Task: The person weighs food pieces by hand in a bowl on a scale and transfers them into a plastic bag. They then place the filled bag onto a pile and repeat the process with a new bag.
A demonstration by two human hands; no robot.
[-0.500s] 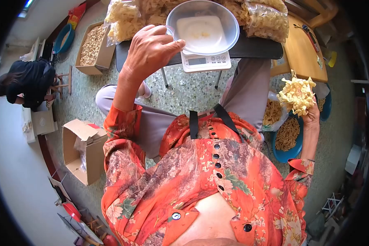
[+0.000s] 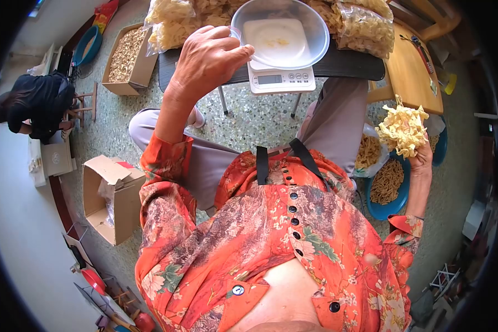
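A clear plastic bowl (image 2: 318, 52) rests on a white digital scale (image 2: 282, 81) at the edge of a black table, with a few yellow crumbs on its bottom. My left hand (image 2: 211, 60) is closed at the bowl's left side, fingers pinched on its clear plastic rim. Out to the right, my right hand (image 2: 422, 156) grips a big clump of pale yellow dried strips (image 2: 402, 129) from below. Most of that hand's fingers are hidden by the clump. It hangs above blue basins, apart from the scale.
Bags of dried strips (image 2: 365, 29) line the black table (image 2: 348, 65). At right are a wooden chair (image 2: 412, 72), an open bag of dried pieces (image 2: 367, 152) and a blue basin (image 2: 390, 209) of brown sticks. Cardboard boxes (image 2: 116, 207) and a seated person (image 2: 39, 105) are at left.
The whole view has shifted slightly, so the bowl and scale appear a little higher and farther right. Both hands keep nearly the same pose and hold.
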